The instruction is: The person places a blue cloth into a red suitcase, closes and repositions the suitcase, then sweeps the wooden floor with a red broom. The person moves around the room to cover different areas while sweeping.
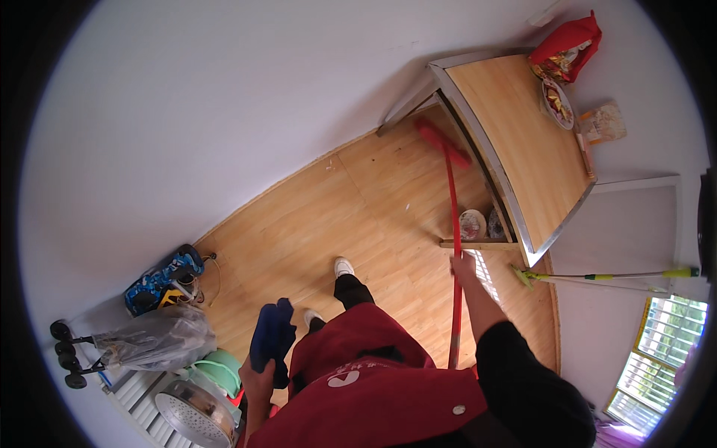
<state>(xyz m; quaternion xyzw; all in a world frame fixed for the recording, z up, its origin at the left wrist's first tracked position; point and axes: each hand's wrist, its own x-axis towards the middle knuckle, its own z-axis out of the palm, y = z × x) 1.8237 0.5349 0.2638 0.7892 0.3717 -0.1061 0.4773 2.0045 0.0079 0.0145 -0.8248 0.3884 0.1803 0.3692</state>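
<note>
The long red handle of a broom (452, 196) is gripped by my right hand (464, 267), to the right of my body. Its red head (442, 143) rests on the wood-look floor at the open side of a table with a wood-look top (515, 134); motion blurs the head. A folded dark blue cloth (271, 336) is in my left hand (259, 383), held over the floor at my left side. Small pale scraps (407, 207) lie on the floor. A red apron (364, 386) covers my front.
Round objects (472, 225) sit under the table. On it are a red bag (566, 50) and a plate of wrapped items (560, 106). A green flat mop (524, 275) leans right. A blue patterned speaker (162, 280), plastic-wrapped trolley (162, 339) and green basin (218, 372) stand left.
</note>
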